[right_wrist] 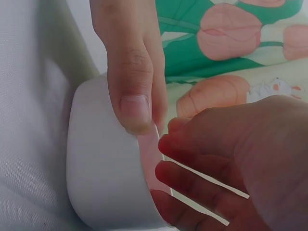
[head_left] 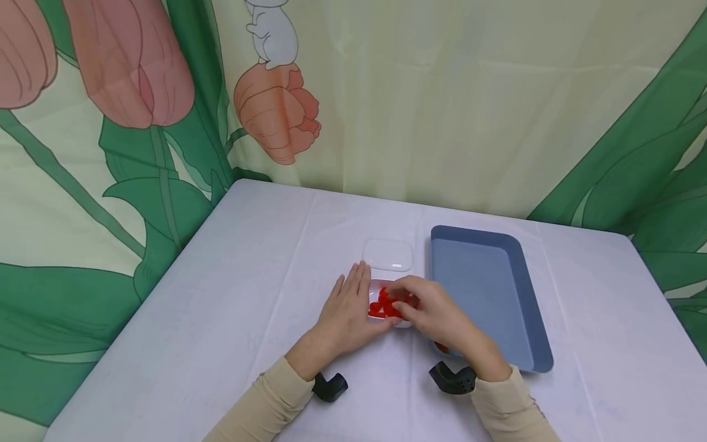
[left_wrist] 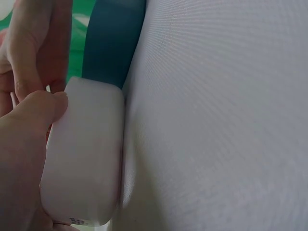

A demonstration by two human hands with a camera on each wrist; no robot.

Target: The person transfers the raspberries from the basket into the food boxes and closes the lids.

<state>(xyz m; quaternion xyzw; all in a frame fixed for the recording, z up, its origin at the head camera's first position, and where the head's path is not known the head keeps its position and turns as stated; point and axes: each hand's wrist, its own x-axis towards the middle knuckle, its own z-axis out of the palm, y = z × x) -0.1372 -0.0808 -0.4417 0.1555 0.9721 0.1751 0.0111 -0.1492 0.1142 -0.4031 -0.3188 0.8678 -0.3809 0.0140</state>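
Observation:
A small white container [head_left: 374, 286] with a rounded shape sits on the table, with several bright red pieces [head_left: 381, 306] inside; their kind is too small to make out. My left hand [head_left: 348, 310] lies along its left side, fingers straight, while the left thumb [left_wrist: 50, 103] rests at the near rim. From the right, my right hand [head_left: 431, 307] reaches over the container, thumb and fingertips bent loosely and apart above the red pieces. In the right wrist view its fingertips [right_wrist: 166, 173] dip past the rim, with no piece visible between them.
A clear lid [head_left: 388, 255] lies just behind the container. Close on the right stands a blue-grey rectangular tray [head_left: 480, 288]. An orange-brown thing [head_left: 442, 347] shows at its near left corner, partly covered by the right wrist. A printed curtain [head_left: 420, 110] hangs behind the white-covered table [head_left: 221, 344].

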